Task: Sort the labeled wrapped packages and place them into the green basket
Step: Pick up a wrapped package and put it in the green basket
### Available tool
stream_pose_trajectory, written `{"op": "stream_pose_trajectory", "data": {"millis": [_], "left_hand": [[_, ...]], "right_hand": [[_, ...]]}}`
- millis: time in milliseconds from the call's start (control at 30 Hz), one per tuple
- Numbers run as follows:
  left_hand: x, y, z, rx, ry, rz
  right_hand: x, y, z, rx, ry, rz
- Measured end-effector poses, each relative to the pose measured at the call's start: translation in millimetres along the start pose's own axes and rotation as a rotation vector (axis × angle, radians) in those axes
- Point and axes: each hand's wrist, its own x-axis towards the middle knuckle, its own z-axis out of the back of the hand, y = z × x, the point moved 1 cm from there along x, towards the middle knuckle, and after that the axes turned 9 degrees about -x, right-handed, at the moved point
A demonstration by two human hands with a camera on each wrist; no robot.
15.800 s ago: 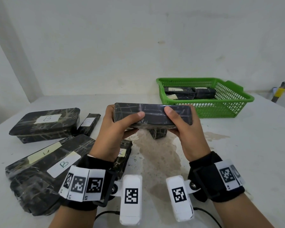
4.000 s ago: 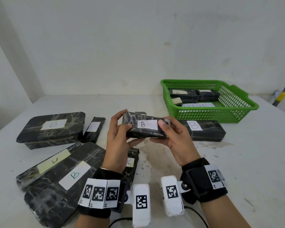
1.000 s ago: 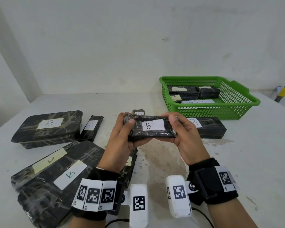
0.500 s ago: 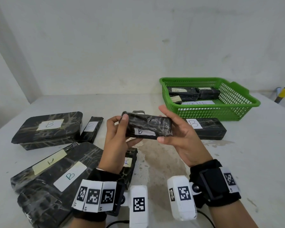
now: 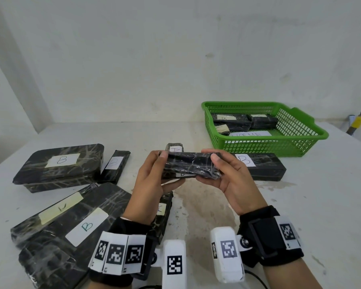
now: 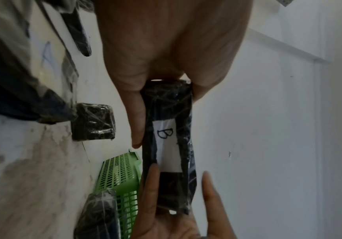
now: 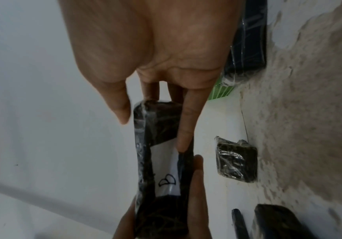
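I hold a small black wrapped package (image 5: 191, 165) above the table's middle, between both hands. My left hand (image 5: 154, 176) grips its left end and my right hand (image 5: 227, 174) grips its right end. Its white label marked B (image 6: 167, 142) faces down toward my wrists and also shows in the right wrist view as the label (image 7: 166, 177). The green basket (image 5: 300, 140) stands at the back right with several wrapped packages (image 5: 244, 123) inside. A long package marked B (image 5: 263, 166) lies just in front of the basket.
Left on the table lie a box marked B (image 5: 61, 165), a slim package (image 5: 115, 170) and two big overlapping packages (image 5: 71, 226). A small package marked A (image 5: 174, 148) stands behind my hands. Another labelled package (image 5: 162, 215) lies under my left wrist. A tool handle (image 5: 357, 122) leans at far right.
Over the last second I have rolled the package away from me, so its B label went from facing up to facing down. Both hands stay at its ends.
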Motion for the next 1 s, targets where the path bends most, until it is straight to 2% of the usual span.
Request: {"op": "stream_pose_trajectory", "data": {"millis": [167, 267, 467, 533, 667, 733, 833, 933, 1000], "left_hand": [[0, 3, 0, 0.039, -0.003, 0.002], [-1, 2, -1, 0.056, 0.028, 0.050], [-3, 5, -1, 0.062, -0.059, 0.029], [-3, 5, -1, 0.062, -0.049, 0.021], [-4, 6, -5, 0.088, 0.007, 0.071], [-4, 6, -5, 0.080, -0.011, 0.087], [-4, 7, -3, 0.071, -0.048, 0.074], [-4, 7, -2, 0.074, -0.034, 0.058], [-4, 7, -4, 0.043, 0.000, 0.060]], "right_hand": [[-2, -3, -6, -0.091, -0.095, 0.043], [-3, -2, -6, -0.116, -0.135, 0.067], [-4, -4, -12, -0.156, -0.058, 0.029], [-5, -5, -14, -0.172, -0.047, 0.016], [-5, -4, -12, -0.200, -0.136, 0.052], [-4, -5, -12, -0.202, -0.151, 0.050], [-5, -7, -14, -0.223, -0.128, 0.029], [-6, -5, -16, -0.206, -0.082, 0.004], [-7, -4, -14, -0.226, -0.100, 0.037]]}}
